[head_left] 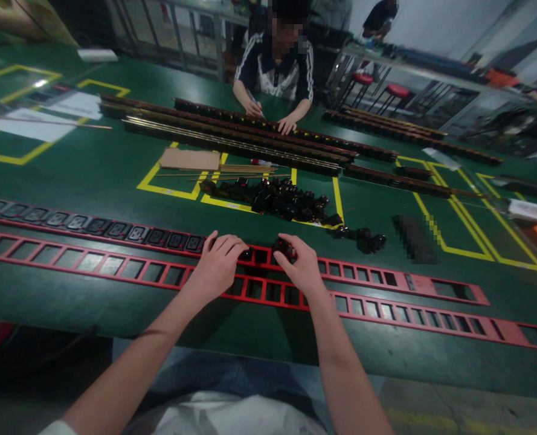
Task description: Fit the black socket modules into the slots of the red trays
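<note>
Two long red metal strips with rows of rectangular cut-outs lie across the green table in front of me: a far strip (363, 276) and a near strip (408, 314). The far strip's left part is filled with black sockets (114, 229). My left hand (218, 263) rests on the far strip with its fingers curled, pressing on a black socket (246, 254) at the end of the filled row. My right hand (298, 263) is closed on another black socket (282, 246) just right of it, over the strip.
A pile of loose black sockets (277, 199) lies in a yellow-taped box, with a few more (363, 238) to the right. Long dark strips (250, 136) lie farther back, where a person (275, 66) works across the table. A cardboard piece (190, 159) and papers lie left.
</note>
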Demonstrator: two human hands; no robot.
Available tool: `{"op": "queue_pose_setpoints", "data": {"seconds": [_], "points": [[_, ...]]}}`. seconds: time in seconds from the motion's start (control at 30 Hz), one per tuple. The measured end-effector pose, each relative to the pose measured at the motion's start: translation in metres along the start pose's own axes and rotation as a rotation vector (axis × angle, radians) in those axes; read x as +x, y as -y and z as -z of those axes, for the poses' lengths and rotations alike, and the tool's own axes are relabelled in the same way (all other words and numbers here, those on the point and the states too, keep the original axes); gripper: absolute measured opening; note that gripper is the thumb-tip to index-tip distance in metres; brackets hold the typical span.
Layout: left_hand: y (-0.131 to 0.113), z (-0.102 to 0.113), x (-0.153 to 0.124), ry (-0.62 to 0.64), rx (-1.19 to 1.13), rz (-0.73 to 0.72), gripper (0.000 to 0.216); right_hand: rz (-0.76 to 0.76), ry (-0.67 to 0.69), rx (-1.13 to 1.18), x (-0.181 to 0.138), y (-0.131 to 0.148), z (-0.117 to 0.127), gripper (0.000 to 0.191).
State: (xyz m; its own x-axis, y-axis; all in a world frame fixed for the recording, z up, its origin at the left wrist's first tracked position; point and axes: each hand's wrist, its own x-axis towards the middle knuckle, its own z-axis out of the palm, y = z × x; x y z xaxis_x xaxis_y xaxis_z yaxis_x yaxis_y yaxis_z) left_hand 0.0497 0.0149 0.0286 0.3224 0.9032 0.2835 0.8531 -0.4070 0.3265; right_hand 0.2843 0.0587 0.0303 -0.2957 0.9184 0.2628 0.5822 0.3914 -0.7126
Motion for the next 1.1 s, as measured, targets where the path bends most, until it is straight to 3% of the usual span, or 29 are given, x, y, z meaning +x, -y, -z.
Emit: {"op": "queue_pose_setpoints", "data": {"seconds": [0.17, 0.4, 1.1], "points": [[-0.0023, 0.0041, -0.001, -0.019, 0.001, 0.024, 0.046, 0.009, -0.005, -0.001, 0.0004, 0.0004, 0.0001, 0.036], [-0.0003, -0.0021, -0.0009, -0.05, 0.025, 0.061, 0.033, 0.028, -0.013, 0.012, 0.0001, -0.0014, -0.0012, 0.036], [0.0028, -0.0059, -0.0016, -0.028, 0.038, -0.001, 0.036, 0.02, -0.009, 0.001, 0.0001, -0.0017, -0.001, 0.036]]}}
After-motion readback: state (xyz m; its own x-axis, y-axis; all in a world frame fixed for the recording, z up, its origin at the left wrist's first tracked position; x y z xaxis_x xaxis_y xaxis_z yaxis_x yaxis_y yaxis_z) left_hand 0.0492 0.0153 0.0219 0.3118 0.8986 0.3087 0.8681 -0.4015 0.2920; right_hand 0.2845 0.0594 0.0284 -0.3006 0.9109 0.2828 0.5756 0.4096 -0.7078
